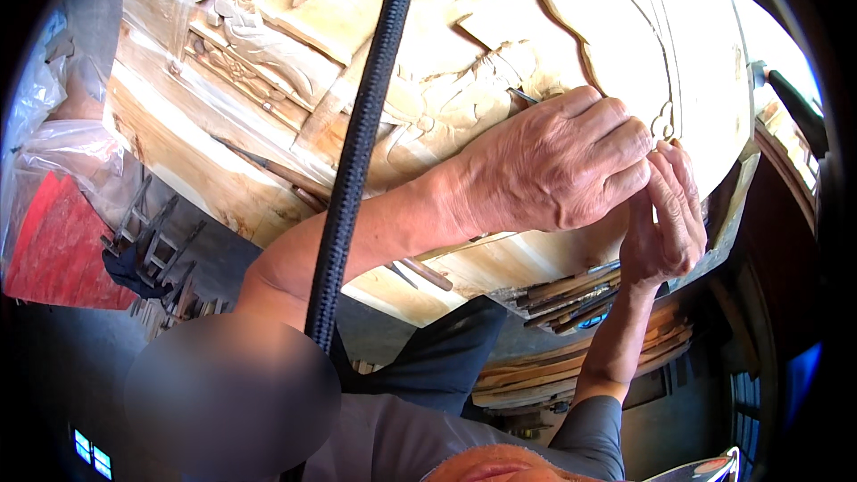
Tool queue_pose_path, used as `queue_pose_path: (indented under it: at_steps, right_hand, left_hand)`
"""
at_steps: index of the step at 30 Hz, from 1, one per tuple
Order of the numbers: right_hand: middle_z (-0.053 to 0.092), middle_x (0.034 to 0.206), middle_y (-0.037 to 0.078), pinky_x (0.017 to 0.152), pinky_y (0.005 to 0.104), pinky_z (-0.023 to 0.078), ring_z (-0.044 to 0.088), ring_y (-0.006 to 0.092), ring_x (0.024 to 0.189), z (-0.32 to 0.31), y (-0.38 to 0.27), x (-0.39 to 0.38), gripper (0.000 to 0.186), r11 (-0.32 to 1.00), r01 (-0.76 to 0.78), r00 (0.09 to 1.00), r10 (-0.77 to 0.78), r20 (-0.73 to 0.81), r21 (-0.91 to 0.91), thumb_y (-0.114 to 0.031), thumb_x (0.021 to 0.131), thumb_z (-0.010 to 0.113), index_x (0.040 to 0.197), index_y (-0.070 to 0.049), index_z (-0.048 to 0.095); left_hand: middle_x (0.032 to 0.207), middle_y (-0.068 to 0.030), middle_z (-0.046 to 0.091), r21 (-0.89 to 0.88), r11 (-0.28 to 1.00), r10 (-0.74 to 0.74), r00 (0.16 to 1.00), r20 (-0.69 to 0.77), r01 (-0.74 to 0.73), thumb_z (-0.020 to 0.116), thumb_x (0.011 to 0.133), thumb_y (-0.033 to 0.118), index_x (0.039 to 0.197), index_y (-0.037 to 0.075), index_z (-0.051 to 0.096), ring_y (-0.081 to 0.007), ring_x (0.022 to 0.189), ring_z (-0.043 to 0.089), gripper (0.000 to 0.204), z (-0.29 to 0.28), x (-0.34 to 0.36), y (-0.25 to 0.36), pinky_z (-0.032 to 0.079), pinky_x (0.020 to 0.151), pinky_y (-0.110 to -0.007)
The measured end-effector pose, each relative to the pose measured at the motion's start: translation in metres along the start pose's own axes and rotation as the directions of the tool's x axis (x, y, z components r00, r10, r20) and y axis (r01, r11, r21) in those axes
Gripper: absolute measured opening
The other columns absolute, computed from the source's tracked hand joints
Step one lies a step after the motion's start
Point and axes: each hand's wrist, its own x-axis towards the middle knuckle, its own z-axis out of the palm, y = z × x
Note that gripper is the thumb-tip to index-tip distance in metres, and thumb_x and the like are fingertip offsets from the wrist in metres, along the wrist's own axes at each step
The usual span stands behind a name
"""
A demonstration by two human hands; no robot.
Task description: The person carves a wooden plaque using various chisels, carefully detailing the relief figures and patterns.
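Observation:
A pale carved wooden panel (pixel 527 0) with raised figures and scrolling lines lies under both hands. My left hand (pixel 562 161) is closed in a fist over its near side. The thin dark metal tip of a carving tool (pixel 523 96) juts out beside the knuckles; the fist hides the rest. Close against that fist, at the panel's right edge, is my right hand (pixel 665 214), with fingers bent and pressed together. What its fingertips pinch, if anything, is hidden. A wooden-handled chisel (pixel 299 180) lies on the panel beyond my left forearm.
A black braided cable (pixel 361 134) hangs across the view. Another wooden tool handle (pixel 427 274) lies at the panel's near edge. Several carving tools (pixel 571 299) lie in a row below the right side. Red material (pixel 67 245) and clear plastic sheeting (pixel 76 143) are at left.

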Motion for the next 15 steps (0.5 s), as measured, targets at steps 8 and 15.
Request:
queue_pose_path:
  at_steps: [8, 15]
  right_hand:
    - [0.083, 0.100, 0.017, 0.107, 0.0551, 0.061, 0.081, 0.0375, 0.109, 0.0004, 0.0007, -0.0017, 0.023, 0.999, 0.024, 1.000, -0.024, -0.002, -0.031, 0.000, 0.084, 0.087, 0.107, 0.001, 0.086]
    - [0.083, 0.100, 0.017, 0.105, 0.0542, 0.062, 0.081, 0.0374, 0.108, -0.0006, -0.0003, 0.0015, 0.022, 1.000, 0.013, 1.000, -0.013, 0.004, -0.024, 0.000, 0.084, 0.088, 0.106, 0.001, 0.086]
  left_hand:
    - [0.110, -0.0103, 0.064, 0.010, 1.000, -0.011, 0.999, 0.030, 0.010, 0.074, 0.090, 0.013, 0.099, 0.005, 0.063, -0.0243, 0.098, 0.067, 0.017, -0.0025, -0.0009, 0.0011, 0.057, 0.085, -0.038]
    - [0.111, -0.0112, 0.064, 0.013, 1.000, -0.005, 1.000, 0.014, 0.005, 0.074, 0.089, 0.013, 0.100, 0.005, 0.063, -0.0249, 0.098, 0.067, 0.018, -0.0012, -0.0002, 0.0009, 0.057, 0.084, -0.039]
